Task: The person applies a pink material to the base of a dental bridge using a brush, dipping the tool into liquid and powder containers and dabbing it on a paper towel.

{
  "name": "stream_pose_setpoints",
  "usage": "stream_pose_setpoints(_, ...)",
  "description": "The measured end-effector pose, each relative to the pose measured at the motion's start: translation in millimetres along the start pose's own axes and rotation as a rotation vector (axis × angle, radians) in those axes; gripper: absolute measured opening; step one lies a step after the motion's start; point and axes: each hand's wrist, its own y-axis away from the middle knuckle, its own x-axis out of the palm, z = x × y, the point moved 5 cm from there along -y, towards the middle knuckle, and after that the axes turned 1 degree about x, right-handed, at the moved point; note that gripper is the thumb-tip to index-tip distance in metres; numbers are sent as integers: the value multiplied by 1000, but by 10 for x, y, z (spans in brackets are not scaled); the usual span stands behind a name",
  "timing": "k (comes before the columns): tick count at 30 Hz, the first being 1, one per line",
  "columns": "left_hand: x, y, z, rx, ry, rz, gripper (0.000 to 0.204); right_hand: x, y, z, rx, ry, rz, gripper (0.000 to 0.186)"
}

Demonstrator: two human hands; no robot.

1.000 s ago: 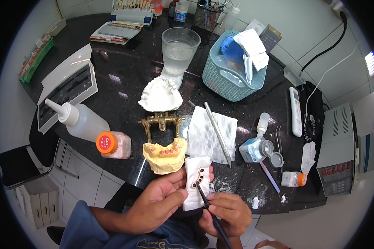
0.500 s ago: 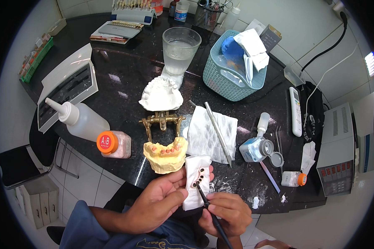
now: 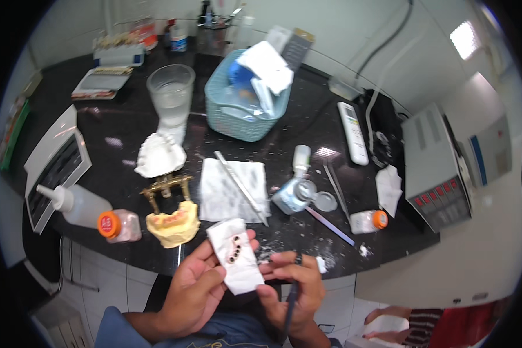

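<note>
Paper pad held over desk edge

Pad (image 3: 236, 263) with dark dots sits pinched in left hand (image 3: 198, 288). Right hand (image 3: 293, 287), just beside pad, grips a dark thin tool (image 3: 290, 301). Beyond pad on the desk (image 3: 307, 124): yellow dental cast (image 3: 173, 222), tissue (image 3: 232, 190).

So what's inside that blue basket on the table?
The blue basket holds a crumpled white cloth or paper on top and something blue beside it. Whatever lies deeper is covered.

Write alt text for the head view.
Left hand holds a white tissue with small dark pieces; right hand grips a thin tool. Behind, a black counter holds a dental cast, bottles and a teal basket.
</note>
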Motion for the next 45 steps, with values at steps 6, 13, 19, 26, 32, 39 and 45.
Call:
stream_pose_setpoints(6, 137, -21, 111, 53, 63, 43, 58, -33, 47, -43, 195, -38, -4, 38)
stream_pose_setpoints(13, 114, 48, 120, 126, 177, 70, 57, -110, -22, -21, 157, -37, -96, 28)
stream_pose_setpoints(19, 96, 71, 60, 81, 230, 84, 51, -171, -285, 19, 101, 38, -15, 22)
stream_pose_setpoints(26, 53, 72, 104, -15, 231, 61, 45, -149, -546, 31, 49, 123, 91, 17)
stream_pose_setpoints(32, -26, 59, 73, 20, 166, 63, 45, -135, -699, 170, -252, 184, 33, 21)
stream_pose_setpoints(39, -58, 49, 58, 25, 142, 64, 48, -27, -1389, 513, -128, -105, 44, 21)
stream_pose_setpoints(45, -74, 48, 78, 35, 146, 52, 46, 593, -2278, 579, -252, 72, 161, 16)
